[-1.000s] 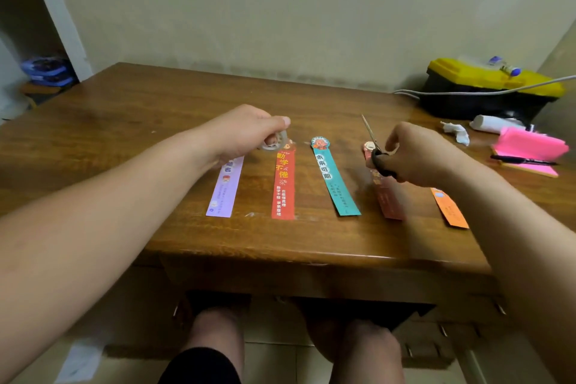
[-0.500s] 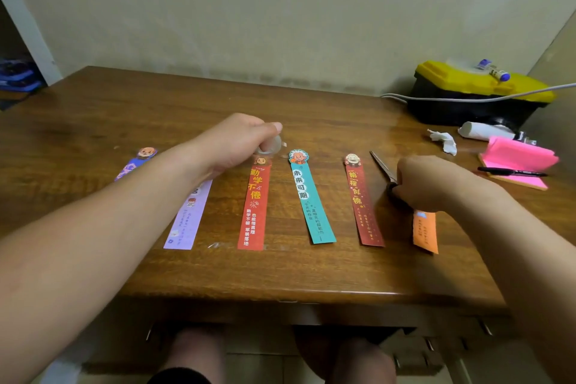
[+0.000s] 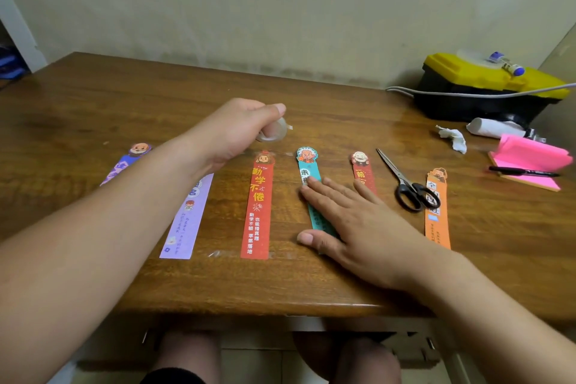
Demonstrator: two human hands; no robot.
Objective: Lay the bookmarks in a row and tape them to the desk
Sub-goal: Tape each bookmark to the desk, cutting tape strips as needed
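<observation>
Roll of clear plastic tape pinched in the curled left grip, just past and left of the top end of the long teal paper bookmark, lying front to back on the brown wooden surface, pressed flat under the spread right grip.

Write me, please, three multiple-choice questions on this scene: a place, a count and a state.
1. Where do the scissors lie? A on the pink notepad; B between the dark red bookmark and the orange bookmark; C on the floor.
2. How many bookmarks show on the desk? A four; B six; C eight.
3. The right hand is: A flat on the teal bookmark; B gripping a pen; C fisted.
Answers: B, the blades lie between them, handles overlapping the orange one; B, six strips counted across; A, straight fingers rest on it.
</observation>
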